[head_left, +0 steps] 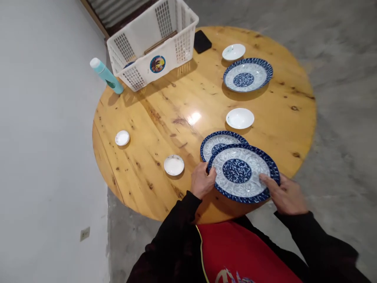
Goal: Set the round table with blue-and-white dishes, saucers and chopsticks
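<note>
Both my hands grip one blue-and-white patterned plate (pixel 238 188) above the near edge of the round table. My left hand (pixel 202 181) is closed on its left rim, and my right hand (pixel 287 193) holds the right side with the thumb on top and the fingers hidden beneath. Behind it, partly covered, is a second patterned plate (pixel 212 146). A white bowl (pixel 240 118) sits just past the two plates. To the left of my left hand lies a small white dish (pixel 174 165).
A white plastic basket (pixel 169 72) with a wooden piece inside stands at the back, between a turquoise bottle (pixel 108 78) and a black flat object (pixel 202 41). Further dishes are a patterned plate (pixel 256 76), a white bowl (pixel 233 52) and a small dish (pixel 122 138). A wall (pixel 50 137) rises left.
</note>
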`<state>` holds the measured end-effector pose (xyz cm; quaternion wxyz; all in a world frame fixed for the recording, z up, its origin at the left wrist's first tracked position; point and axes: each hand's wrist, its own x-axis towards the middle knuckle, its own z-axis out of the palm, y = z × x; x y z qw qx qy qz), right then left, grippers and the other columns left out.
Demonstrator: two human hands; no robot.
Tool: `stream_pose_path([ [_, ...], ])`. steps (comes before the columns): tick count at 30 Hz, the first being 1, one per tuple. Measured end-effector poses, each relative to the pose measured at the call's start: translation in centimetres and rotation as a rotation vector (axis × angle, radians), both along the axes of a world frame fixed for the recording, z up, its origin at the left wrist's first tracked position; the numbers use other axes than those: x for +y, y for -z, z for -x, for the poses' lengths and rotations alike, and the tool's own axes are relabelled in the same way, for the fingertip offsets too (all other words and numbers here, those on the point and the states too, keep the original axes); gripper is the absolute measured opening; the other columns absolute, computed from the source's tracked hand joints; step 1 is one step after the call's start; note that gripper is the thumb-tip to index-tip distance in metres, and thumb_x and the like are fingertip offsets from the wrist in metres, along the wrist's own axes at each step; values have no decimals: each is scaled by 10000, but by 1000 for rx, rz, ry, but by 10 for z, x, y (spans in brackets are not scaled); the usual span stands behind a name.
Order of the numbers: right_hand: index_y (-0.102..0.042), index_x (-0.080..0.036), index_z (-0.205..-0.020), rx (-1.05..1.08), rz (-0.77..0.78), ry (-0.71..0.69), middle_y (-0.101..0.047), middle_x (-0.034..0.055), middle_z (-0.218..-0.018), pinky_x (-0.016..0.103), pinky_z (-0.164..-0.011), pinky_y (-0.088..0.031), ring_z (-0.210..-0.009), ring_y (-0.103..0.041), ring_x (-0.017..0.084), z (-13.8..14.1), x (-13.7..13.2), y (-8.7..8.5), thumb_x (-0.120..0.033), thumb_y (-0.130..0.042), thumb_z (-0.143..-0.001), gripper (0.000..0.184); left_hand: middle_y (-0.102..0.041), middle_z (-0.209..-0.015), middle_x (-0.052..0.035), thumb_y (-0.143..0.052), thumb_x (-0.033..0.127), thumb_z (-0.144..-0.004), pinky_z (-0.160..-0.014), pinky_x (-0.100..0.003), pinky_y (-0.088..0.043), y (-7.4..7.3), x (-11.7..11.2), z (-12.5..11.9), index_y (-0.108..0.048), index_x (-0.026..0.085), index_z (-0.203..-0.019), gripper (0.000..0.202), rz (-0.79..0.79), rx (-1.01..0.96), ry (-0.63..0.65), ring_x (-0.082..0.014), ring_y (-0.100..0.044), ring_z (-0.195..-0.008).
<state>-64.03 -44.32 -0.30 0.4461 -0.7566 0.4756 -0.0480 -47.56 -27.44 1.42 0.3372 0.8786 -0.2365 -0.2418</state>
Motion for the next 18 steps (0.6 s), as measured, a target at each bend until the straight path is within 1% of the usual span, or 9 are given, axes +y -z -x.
stream_pose_path([
  [2, -591, -235, -805, 16, 19, -21, -728, 169, -877, 451, -825, -511, -932, -675, 370, -17, -10, -5, -647, -453, -767, 436, -578, -778, -18, -536, 245, -955, -753, -298, -417, 2, -9, -8, -483, 205, -736, 229, -13, -13, -12, -172, -543, -767],
  [4, -524, -259, -754, 56, 71, -81, -688, 166, -799, 436, -774, -483, -871, -655, 354, -28, -22, -4, -625, -424, -784, 381, -614, -819, -38, -528, 237, -959, -776, -310, -427, 3, -15, -14, -502, 204, -773, 191, -28, -25, -16, -191, -572, -803],
  [7, -444, -272, -728, 174, 183, -207, -644, 188, -765, 419, -733, -441, -852, -631, 353, -39, -40, 4, -600, -385, -845, 353, -651, -878, -65, -513, 225, -966, -806, -323, -444, 5, -22, -19, -531, 201, -825, 144, -53, -46, -34, -216, -603, -858],
  [9, -466, -257, -763, 246, 238, -289, -658, 220, -818, 412, -742, -436, -881, -636, 361, -45, -50, 11, -567, -375, -881, 344, -668, -917, -77, -507, 213, -966, -828, -327, -455, 6, -26, -22, -552, 200, -853, 122, -71, -61, -57, -228, -617, -902],
  [11, -544, -214, -853, 305, 271, -362, -681, 247, -892, 406, -751, -440, -900, -648, 369, -52, -56, 16, -531, -379, -914, 363, -679, -955, -90, -507, 205, -965, -844, -331, -464, 7, -28, -24, -574, 197, -875, 112, -98, -73, -72, -238, -625, -943],
  [14, -630, -113, -1059, 400, 309, -421, -693, 270, -919, 412, -719, -435, -862, -659, 391, -61, -58, 17, -523, -375, -957, 494, -683, -997, -111, -515, 213, -970, -863, -343, -473, 8, -30, -27, -605, 185, -920, 107, -145, -91, -81, -253, -631, -983],
  [16, -612, -57, -1238, 421, 320, -426, -703, 281, -950, 418, -707, -430, -842, -665, 398, -64, -58, 17, -533, -362, -978, 597, -683, -1020, -122, -516, 217, -975, -875, -353, -477, 9, -31, -28, -621, 176, -970, 113, -178, -103, -87, -262, -632, -1004],
  [18, -527, -39, -1412, 397, 318, -423, -711, 290, -1034, 425, -718, -438, -841, -676, 397, -65, -60, 21, -541, -364, -982, 681, -681, -1052, -138, -508, 217, -981, -885, -364, -481, 10, -32, -27, -628, 160, -1038, 144, -218, -109, -85, -275, -631, -1027],
])
